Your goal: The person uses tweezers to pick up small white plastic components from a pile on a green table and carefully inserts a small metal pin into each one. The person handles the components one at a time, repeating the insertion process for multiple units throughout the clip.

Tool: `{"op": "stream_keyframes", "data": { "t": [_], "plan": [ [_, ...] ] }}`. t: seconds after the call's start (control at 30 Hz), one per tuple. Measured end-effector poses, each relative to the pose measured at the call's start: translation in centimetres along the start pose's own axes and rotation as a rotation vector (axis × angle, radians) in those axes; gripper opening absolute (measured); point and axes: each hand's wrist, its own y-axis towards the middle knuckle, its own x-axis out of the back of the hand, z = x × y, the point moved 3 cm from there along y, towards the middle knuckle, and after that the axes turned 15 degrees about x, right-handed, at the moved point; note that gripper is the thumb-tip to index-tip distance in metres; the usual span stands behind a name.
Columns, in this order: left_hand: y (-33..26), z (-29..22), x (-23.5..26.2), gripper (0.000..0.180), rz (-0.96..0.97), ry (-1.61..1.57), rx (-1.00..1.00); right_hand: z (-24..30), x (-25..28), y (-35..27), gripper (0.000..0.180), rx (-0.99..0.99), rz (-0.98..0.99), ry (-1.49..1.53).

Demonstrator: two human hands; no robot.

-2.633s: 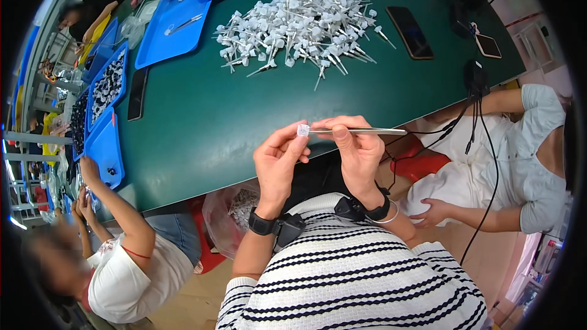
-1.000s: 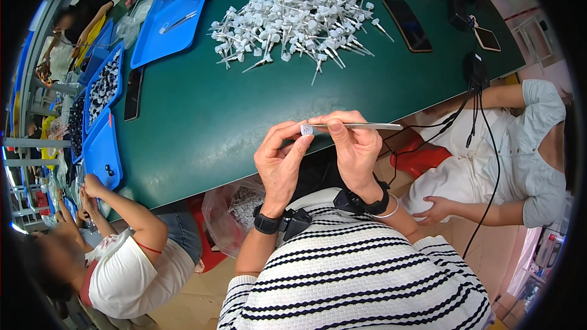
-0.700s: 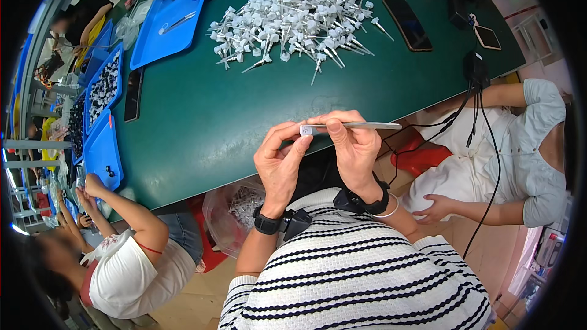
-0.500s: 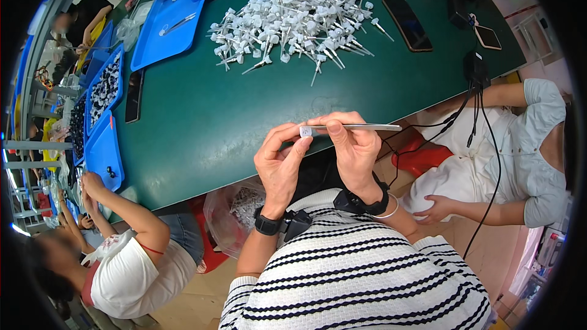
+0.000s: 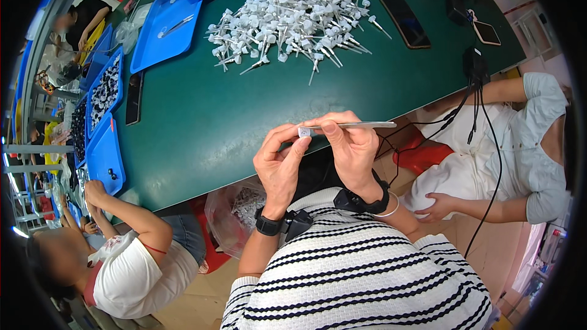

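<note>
White cube (image 5: 304,132): I am seeing the left hand (image 5: 279,164) pinching it near centre, probably for steadiness; the right hand (image 5: 354,150) is gripping a metal tool (image 5: 374,124), its nine o'clock end apparently meeting it.

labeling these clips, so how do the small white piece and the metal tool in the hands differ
The small white piece is short and blocky, while the metal tool is long and slim. The small white piece is whitish; the metal tool is shiny silver. The left hand pinches the small white piece, whereas the right hand grips the metal tool. Both are held close together.
</note>
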Motion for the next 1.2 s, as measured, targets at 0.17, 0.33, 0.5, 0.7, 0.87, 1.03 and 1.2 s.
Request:
{"op": "stream_keyframes", "data": {
  "t": [0.17, 0.33, 0.5, 0.7, 0.87, 1.03, 1.2],
  "plan": [
    [-0.2, 0.0, 0.1, 0.02, -0.018, -0.005, 0.0, 0.0, 0.0, 0.0, 0.017, 0.025, 0.03, -0.038],
    [-0.3, -0.1, 0.1, 0.02, -0.032, 0.029, -0.002, -0.2, 0.1, 0.0, 0.014, 0.045, 0.062, -0.092],
    [-0.3, 0.1, 0.1, 0.022, -0.019, 0.005, -0.012, 0.0, -0.1, 0.1, 0.014, 0.054, 0.063, -0.111],
    [-0.5, -0.2, 0.2, 0.022, -0.024, 0.015, -0.026, 0.5, -0.3, 0.3, 0.014, 0.05, 0.066, -0.114],
    [-0.7, -1.2, 0.0, 0.019, -0.049, 0.129, -0.081, 1.0, -0.5, 0.8, 0.011, 0.14, 0.153, -0.232],
    [-0.7, -0.9, 0.3, 0.019, -0.086, 0.213, -0.11, 1.2, -1.0, 1.0, 0.01, 0.155, 0.231, -0.32],
    [-0.8, -0.9, 0.3, 0.018, -0.116, 0.18, -0.102, 1.1, -1.3, 0.9, 0.011, 0.203, 0.209, -0.278]
  ]
}}
